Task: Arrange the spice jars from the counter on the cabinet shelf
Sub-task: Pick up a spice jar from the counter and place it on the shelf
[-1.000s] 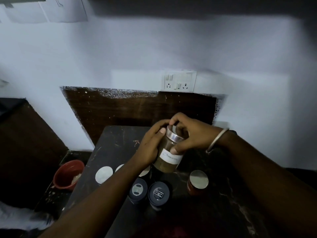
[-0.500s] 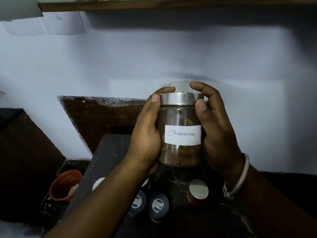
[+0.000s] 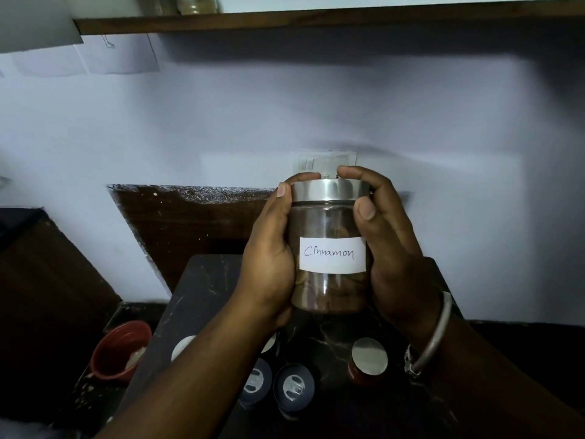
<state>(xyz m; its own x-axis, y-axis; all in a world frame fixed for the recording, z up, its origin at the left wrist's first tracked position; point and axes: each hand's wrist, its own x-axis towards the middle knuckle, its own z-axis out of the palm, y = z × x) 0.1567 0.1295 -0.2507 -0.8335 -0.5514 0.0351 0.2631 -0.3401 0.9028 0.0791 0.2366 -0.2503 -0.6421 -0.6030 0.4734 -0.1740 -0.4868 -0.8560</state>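
A glass cinnamon jar point(image 3: 329, 223) with a steel lid and a white handwritten label is held upright in the air above the dark counter point(image 3: 202, 296). My left hand point(image 3: 269, 261) grips its left side and my right hand point(image 3: 392, 248) grips its right side, fingertips curled over the lid. Below on the counter stand several more spice jars: a red jar with a silver lid point(image 3: 368, 359), two dark-lidded jars point(image 3: 294, 386) point(image 3: 258, 380), and white-lidded ones point(image 3: 183, 346) partly hidden by my left forearm. The wooden cabinet shelf point(image 3: 316, 19) runs along the top, with jars point(image 3: 196, 3) on it.
A red bowl point(image 3: 118, 350) holding something white sits low at the left of the counter. A switch and socket plate point(image 3: 316, 161) is on the wall behind the jar. A dark wooden panel point(image 3: 190, 229) backs the counter.
Both hands lifted the cinnamon jar off the counter and turned its label toward me. The view tilted upward, bringing the shelf into sight. Since half a second ago the jar has barely moved.
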